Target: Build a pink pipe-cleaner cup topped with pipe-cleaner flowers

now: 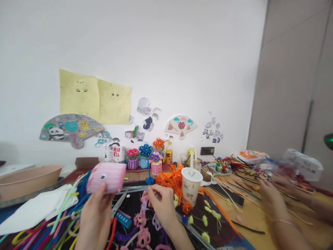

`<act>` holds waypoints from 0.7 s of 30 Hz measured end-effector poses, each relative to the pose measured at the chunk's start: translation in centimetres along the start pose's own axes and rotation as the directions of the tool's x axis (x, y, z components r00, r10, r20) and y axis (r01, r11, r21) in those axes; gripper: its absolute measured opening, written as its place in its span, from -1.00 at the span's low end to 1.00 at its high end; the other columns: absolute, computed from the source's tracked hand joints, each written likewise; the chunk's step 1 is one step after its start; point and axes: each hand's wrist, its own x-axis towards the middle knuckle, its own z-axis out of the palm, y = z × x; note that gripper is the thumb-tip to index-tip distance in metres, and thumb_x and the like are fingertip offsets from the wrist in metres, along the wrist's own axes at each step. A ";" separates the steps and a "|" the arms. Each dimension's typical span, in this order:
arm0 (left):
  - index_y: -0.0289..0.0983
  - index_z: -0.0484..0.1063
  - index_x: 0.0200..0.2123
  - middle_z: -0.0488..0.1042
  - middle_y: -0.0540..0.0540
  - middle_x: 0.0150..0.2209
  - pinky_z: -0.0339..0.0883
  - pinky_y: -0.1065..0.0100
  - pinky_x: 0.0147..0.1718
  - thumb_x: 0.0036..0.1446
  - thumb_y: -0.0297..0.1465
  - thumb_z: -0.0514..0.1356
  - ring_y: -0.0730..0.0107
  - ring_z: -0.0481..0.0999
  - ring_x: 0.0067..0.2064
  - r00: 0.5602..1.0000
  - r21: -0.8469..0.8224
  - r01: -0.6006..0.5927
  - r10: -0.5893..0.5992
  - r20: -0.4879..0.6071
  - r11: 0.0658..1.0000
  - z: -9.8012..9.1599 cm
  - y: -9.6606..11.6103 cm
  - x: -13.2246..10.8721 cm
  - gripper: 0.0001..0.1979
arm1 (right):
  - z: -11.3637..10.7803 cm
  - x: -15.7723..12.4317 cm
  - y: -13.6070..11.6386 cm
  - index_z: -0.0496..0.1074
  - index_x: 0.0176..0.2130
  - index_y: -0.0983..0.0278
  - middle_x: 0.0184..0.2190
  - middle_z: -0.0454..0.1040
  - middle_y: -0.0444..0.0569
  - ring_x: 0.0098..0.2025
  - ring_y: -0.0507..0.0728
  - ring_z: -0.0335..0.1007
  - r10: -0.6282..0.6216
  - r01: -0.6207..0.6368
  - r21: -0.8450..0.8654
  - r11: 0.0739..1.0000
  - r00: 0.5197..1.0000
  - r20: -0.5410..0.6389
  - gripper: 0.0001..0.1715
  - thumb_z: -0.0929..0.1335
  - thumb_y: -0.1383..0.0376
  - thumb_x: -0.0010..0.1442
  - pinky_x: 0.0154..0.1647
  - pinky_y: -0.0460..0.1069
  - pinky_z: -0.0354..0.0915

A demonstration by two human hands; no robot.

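1. Grips a pink striped cylinder [114,177], apparently built of pipe cleaners, in the left hand [95,210], thumb on the front just below a googly eye [103,176]; probably held low like this to leave the eye uncovered and in view.
2. Curls the right hand [163,203] with thumb and fingertips drawn close together; cannot make out anything pinched there, nor tell for certain whether empty.
3. Has scissors [119,204] lying just beside the left hand, likely for easy reach, with a bundle of loose pipe cleaners [65,222] on the far left, perhaps grouped as stock.
4. Shows potted pipe-cleaner flowers [145,151] back near the wall, presumably out of the working area, and a paper cup [191,189] just right of the right hand.
5. Holds the cylinder clear of the surface [249,213], atop the left hand, to the left of the right hand and apart from it, with pink pipe-cleaner flowers [144,236] spread lower down between both hands.
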 end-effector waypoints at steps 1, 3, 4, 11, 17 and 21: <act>-0.19 0.52 -0.31 0.58 0.04 -0.26 0.26 0.36 0.10 0.07 -0.42 0.20 0.36 0.44 0.02 0.999 0.029 0.010 -0.011 0.035 1.000 0.0 0.0 -0.2 -0.88 | 0.0 0.0 0.1 0.52 -0.56 0.35 -0.76 0.35 -0.14 -0.71 -0.01 0.23 0.011 -0.011 -0.004 1.000 1.000 -0.004 -0.60 0.26 0.23 0.16 -0.64 -0.14 0.14; -0.14 0.51 -0.25 0.57 0.07 -0.16 0.23 0.36 0.12 0.06 -0.29 0.20 0.33 0.37 0.11 0.988 0.007 -0.058 0.056 0.142 0.998 -0.3 -0.1 -0.4 -0.83 | 0.0 0.1 0.3 0.51 -0.57 0.34 -0.76 0.35 -0.14 -0.70 0.00 0.23 0.031 -0.031 -0.017 0.999 0.999 -0.015 -0.57 0.25 0.20 0.17 -0.64 -0.14 0.14; -0.12 0.50 -0.24 0.56 0.08 -0.14 0.22 0.37 0.13 0.04 -0.24 0.21 0.32 0.35 0.13 0.984 0.007 -0.105 0.103 0.146 0.994 -0.4 -0.2 -0.3 -0.80 | -0.1 0.2 0.5 0.51 -0.58 0.33 -0.76 0.35 -0.14 -0.70 0.00 0.22 0.041 -0.041 -0.025 0.999 0.999 -0.019 -0.56 0.25 0.19 0.17 -0.65 -0.14 0.13; -0.28 0.49 -0.17 0.60 -0.12 -0.24 0.36 0.16 0.00 -0.14 -0.27 0.35 0.09 0.53 -0.04 0.982 0.312 0.006 -0.064 0.177 0.950 -1.9 -1.7 1.0 -0.59 | -0.3 0.6 2.1 0.49 -0.61 0.32 -0.79 0.36 -0.14 -0.70 0.03 0.27 0.115 -0.116 -0.048 0.992 0.993 -0.030 -0.59 0.28 0.19 0.13 -0.64 -0.12 0.14; -0.27 0.48 -0.13 0.61 -0.16 -0.21 0.40 0.17 -0.05 -0.16 -0.22 0.37 0.07 0.54 -0.05 0.974 0.282 0.013 -0.076 0.214 0.959 -2.2 -1.5 1.1 -0.52 | -0.1 0.5 2.6 0.49 -0.61 0.32 -0.79 0.38 -0.13 -0.72 0.03 0.27 0.164 -0.165 0.025 0.986 0.986 0.035 -0.60 0.30 0.15 0.11 -0.66 -0.13 0.15; -0.27 0.47 -0.13 0.60 -0.15 -0.20 0.37 0.15 0.00 -0.19 -0.28 0.39 0.06 0.50 0.00 0.988 0.343 -0.089 0.038 0.152 0.935 -2.2 -1.5 1.4 -0.52 | 0.2 0.7 3.1 0.45 -0.66 0.32 -0.82 0.36 -0.14 -0.81 -0.04 0.13 0.223 -0.238 0.103 0.966 0.965 0.134 -0.52 0.29 0.08 0.11 -0.77 -0.16 0.02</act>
